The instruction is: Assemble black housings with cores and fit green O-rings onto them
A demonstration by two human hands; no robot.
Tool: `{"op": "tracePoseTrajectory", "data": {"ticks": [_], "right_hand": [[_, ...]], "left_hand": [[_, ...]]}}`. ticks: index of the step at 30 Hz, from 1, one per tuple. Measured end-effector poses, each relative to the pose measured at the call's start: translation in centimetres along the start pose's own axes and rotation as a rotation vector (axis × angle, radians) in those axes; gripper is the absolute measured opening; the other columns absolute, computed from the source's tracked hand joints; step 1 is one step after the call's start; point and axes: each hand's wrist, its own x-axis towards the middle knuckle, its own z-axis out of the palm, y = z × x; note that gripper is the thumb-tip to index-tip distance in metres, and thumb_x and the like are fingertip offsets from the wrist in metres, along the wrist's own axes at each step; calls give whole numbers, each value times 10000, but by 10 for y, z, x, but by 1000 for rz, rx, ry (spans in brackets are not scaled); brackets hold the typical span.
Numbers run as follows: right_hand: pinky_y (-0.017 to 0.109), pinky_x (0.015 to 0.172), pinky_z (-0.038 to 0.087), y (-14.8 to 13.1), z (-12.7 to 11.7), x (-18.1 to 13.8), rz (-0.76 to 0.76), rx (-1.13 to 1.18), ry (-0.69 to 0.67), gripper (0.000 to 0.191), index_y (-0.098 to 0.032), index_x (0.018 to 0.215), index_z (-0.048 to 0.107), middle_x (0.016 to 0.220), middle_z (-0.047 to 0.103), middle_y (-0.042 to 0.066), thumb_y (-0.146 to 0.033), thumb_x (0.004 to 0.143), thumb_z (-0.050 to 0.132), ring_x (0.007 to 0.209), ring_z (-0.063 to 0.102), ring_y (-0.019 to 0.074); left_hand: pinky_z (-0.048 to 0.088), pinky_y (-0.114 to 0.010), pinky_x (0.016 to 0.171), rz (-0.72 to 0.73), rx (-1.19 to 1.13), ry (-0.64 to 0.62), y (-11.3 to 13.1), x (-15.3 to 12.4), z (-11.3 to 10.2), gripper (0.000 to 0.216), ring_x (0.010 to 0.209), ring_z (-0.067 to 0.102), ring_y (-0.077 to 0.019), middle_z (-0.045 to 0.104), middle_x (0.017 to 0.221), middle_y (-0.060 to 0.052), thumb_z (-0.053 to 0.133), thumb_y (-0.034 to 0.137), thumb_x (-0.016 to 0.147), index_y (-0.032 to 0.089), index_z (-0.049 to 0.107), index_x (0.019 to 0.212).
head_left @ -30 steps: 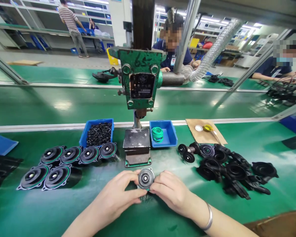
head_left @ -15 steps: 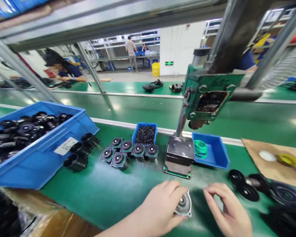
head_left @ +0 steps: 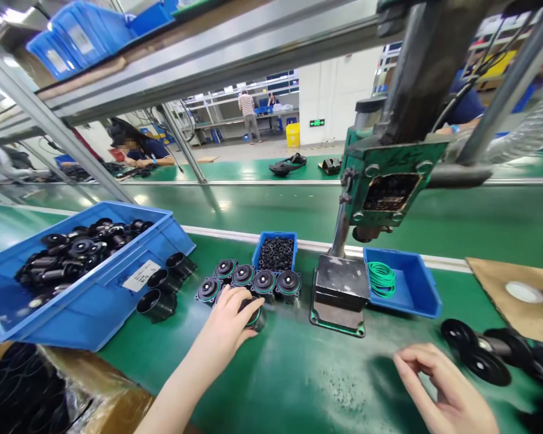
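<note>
My left hand has its fingers wrapped round a round black motor-like part with a green ring round its top. This part stands at the front of a group of similar black parts with green rings, and my fingers hide some of the group. My right hand hovers over the bench at the lower right, fingers curled and thumb close to the forefinger; whatever may be between the tips does not show. Nearest to it are black spools with wide round discs.
A green press stands over a black metal block. Beside it, a blue bin holds green rings; a small blue bin holds small black pieces. Left are black cylinders and a large blue crate of spools.
My left hand has carried the round part from the middle front of the bench left to the group. My right hand stays curled, slightly lower right in view. The view has shifted.
</note>
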Motion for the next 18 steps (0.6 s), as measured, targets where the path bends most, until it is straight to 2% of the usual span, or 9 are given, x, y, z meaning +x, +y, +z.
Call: {"op": "tracePoseTrajectory", "data": {"ticks": [3,7,9,11,13,15,16,18], "right_hand": [[219,677,510,0,0,0,31,-7,2,74,-212,974,589,844,615,33,-286,982,581,694,641,137],[214,631,507,-3,2,3,26,3,-33,80,-213,961,581,803,598,21,-290,982,574,645,615,130],[207,605,506,-4,2,3,8,12,-51,83,-216,952,575,782,593,15,-291,987,562,615,608,127],[201,604,512,-3,1,1,-10,-1,-54,96,-219,951,578,790,607,19,-306,987,560,622,627,130],[200,629,522,1,0,-1,-31,-22,-48,122,-219,963,589,822,630,32,-338,983,570,672,661,143],[204,650,526,5,0,-2,-45,-22,-47,145,-217,975,596,847,639,40,-361,977,580,708,676,152],[207,647,524,6,1,-2,-49,-14,-50,144,-216,976,595,846,635,39,-360,977,581,700,670,150],[213,630,513,4,2,1,-48,11,-65,105,-215,971,585,826,618,29,-320,982,577,661,642,140]], "left_hand": [[374,-673,1129,51,40,8,-4,5,5,626,1211,562,-316,600,1194,-95,810,77,768,218,552,1320],[363,-661,1140,32,88,51,4,4,14,662,1315,500,-340,537,1364,-137,739,37,807,230,494,1390],[350,-646,1154,-13,63,78,7,-1,11,670,1392,425,-349,445,1475,-164,702,118,870,234,411,1461],[343,-588,1179,-77,30,125,-2,-7,-1,605,1432,381,-319,384,1531,-158,621,241,953,242,355,1496],[329,-506,1202,-217,80,209,-27,-18,-18,519,1439,379,-279,385,1541,-134,516,334,1006,242,360,1492],[315,-468,1209,-451,228,285,-66,-35,-34,525,1433,391,-284,410,1527,-145,445,407,1003,193,378,1478],[325,-476,1199,-601,316,252,-87,-43,-41,581,1438,383,-310,403,1536,-165,408,451,986,156,366,1484],[437,-571,1078,-718,329,188,-119,-57,-45,648,1295,520,-427,539,1371,-274,418,481,909,30,466,1372]]}}
